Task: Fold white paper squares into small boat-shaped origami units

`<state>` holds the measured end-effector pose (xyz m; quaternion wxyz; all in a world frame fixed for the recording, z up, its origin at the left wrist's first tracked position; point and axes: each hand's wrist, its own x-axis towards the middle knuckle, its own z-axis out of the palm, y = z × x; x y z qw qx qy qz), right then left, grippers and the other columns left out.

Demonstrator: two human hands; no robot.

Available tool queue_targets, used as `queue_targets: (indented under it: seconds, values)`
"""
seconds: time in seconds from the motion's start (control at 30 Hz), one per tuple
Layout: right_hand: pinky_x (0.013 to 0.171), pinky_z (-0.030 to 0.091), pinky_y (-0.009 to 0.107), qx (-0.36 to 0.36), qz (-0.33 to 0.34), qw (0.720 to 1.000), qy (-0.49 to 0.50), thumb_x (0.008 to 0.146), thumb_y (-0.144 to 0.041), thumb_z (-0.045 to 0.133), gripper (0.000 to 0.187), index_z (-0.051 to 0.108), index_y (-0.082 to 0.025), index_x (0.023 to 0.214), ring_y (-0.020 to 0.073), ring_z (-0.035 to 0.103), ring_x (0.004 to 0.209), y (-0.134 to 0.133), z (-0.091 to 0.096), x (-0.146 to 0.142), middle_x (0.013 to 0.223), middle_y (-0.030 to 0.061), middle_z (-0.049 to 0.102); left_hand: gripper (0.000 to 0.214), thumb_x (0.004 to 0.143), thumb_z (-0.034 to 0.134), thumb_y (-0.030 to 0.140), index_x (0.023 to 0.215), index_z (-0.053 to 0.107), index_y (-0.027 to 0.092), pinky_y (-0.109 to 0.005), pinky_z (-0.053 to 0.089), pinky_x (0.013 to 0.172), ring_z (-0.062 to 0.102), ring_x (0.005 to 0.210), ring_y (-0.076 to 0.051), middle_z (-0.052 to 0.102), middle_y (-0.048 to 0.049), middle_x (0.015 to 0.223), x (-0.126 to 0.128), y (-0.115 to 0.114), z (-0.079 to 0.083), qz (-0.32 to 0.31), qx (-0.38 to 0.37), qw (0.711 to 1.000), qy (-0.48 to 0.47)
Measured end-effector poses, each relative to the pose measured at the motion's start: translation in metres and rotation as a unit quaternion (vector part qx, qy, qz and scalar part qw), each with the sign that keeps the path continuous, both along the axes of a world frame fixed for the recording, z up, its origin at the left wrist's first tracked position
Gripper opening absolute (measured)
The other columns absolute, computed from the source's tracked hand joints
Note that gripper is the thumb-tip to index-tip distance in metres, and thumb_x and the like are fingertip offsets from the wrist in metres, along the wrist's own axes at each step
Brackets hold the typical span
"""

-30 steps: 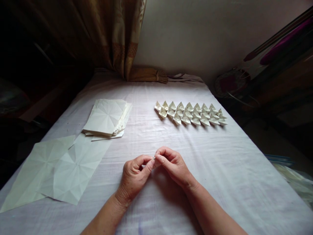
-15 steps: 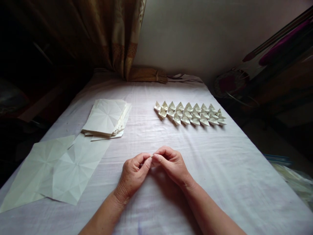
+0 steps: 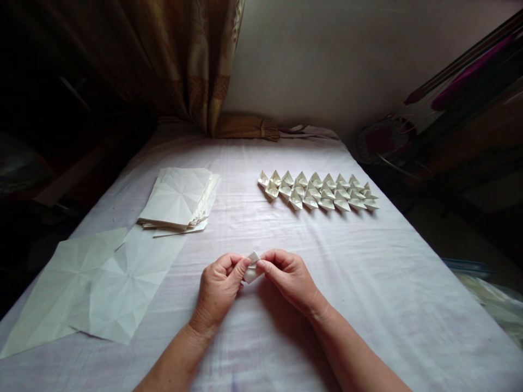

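Sitting just below the middle of the frame, a folded paper piece [image 3: 252,267] is pinched from both sides above the white cloth [image 3: 368,283]. Its left edge is gripped by the left hand [image 3: 218,288], whose thumb and forefinger are closed on it with the other fingers curled in. Its right edge is gripped by the right hand [image 3: 288,277], closed in the same way. The hands are held close together, with only the paper between the fingertips. Further up, right of centre, rows of small folded paper shapes [image 3: 318,191] are laid out touching one another. At centre left a stack of creased sheets [image 3: 177,197] is seen. In the lower left, two loose creased sheets [image 3: 93,283] are spread flat, overlapping. A brown curtain [image 3: 196,54] is hung at the top.
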<state>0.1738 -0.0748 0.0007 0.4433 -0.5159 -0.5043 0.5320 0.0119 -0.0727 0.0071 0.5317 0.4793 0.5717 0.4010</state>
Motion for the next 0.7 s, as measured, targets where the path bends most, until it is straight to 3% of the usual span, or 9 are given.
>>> queue_targets:
  seconds: [0.2, 0.5, 0.7]
  values:
    - [0.06, 0.043, 0.025, 0.01, -0.015, 1.0, -0.022, 0.076, -0.037, 0.066, 0.021, 0.068, -0.018, 0.067, 0.0134, 0.055, 0.059, 0.0003, -0.0027, -0.0005, 0.063, 0.0003, 0.066, 0.054, 0.069, 0.069, 0.066, 0.081, 0.07, 0.013, -0.019, 0.047, 0.048, 0.055, 0.054, -0.01, 0.065, -0.0019, 0.065, -0.0073, 0.0043, 0.0063, -0.09, -0.058, 0.994, -0.037]
    - [0.053, 0.038, 0.022, 0.012, 0.026, 0.998, -0.057, 0.086, -0.048, 0.056, 0.036, 0.063, -0.017, 0.068, 0.0099, 0.046, 0.052, 0.0002, -0.0003, 0.0018, 0.057, -0.002, 0.056, 0.048, 0.074, 0.068, 0.061, 0.082, 0.069, 0.014, -0.019, 0.047, 0.049, 0.058, 0.056, -0.012, 0.065, -0.0014, 0.063, -0.0065, 0.0036, -0.0009, -0.027, -0.044, 0.998, -0.038]
    - [0.053, 0.036, 0.022, 0.025, 0.03, 0.999, -0.032, 0.087, -0.05, 0.056, 0.04, 0.056, -0.018, 0.063, 0.0099, 0.044, 0.053, -0.0011, -0.0011, 0.0035, 0.057, -0.0019, 0.053, 0.045, 0.073, 0.069, 0.06, 0.075, 0.066, 0.015, -0.019, 0.046, 0.048, 0.059, 0.056, -0.013, 0.064, -0.0017, 0.063, -0.0103, 0.005, 0.0064, -0.072, -0.051, 0.995, -0.04]
